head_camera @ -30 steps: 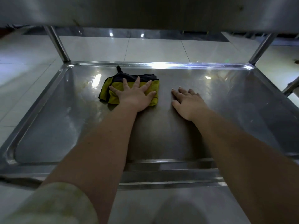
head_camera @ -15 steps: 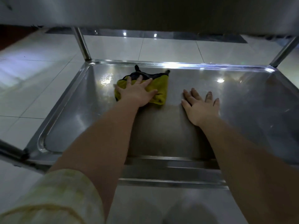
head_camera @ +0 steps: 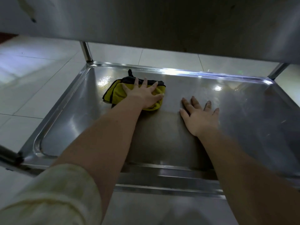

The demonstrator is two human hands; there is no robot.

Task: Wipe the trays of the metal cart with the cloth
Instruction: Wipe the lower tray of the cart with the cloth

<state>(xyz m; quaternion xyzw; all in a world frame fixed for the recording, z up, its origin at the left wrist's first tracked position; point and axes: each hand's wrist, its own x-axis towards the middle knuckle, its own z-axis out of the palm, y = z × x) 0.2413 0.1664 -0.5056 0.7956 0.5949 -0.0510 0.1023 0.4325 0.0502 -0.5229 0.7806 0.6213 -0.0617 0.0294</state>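
Pale floor tiles (head_camera: 40, 75) shine around a steel cart, and the view looks down under the upper tray (head_camera: 162, 21) onto the lower tray (head_camera: 243, 111), a shallow pan with a raised rim and glossy, streaked metal. The cloth (head_camera: 116, 93), yellow with a dark edge and a small dark loop, lies folded in the tray's far left part, near its far rim and well apart from its near rim. The left hand (head_camera: 144, 96) lies flat on top of it, fingers spread and straight, pressing rather than gripping. The right hand (head_camera: 200, 118) rests on bare metal near the tray's middle, just beside the cloth but not touching it, fingers likewise straight and spread; it seems to serve as a brace. A light sleeve (head_camera: 53, 192) shows at the tray's near side. The cloth looks soft, light and thick-piled, so it will likely bunch or unfold if pushed from one edge; a flat palm over the centre of the fold should keep it together and spread the pressure. The wet-looking sheen at the tray's far left suggests the steel is slick, so the cloth should glide easily, though the bracing hand could slip. The tray's corners and rim curve will probably need fingertips pressed through the cloth. Much of the tray's right side looks not yet covered.
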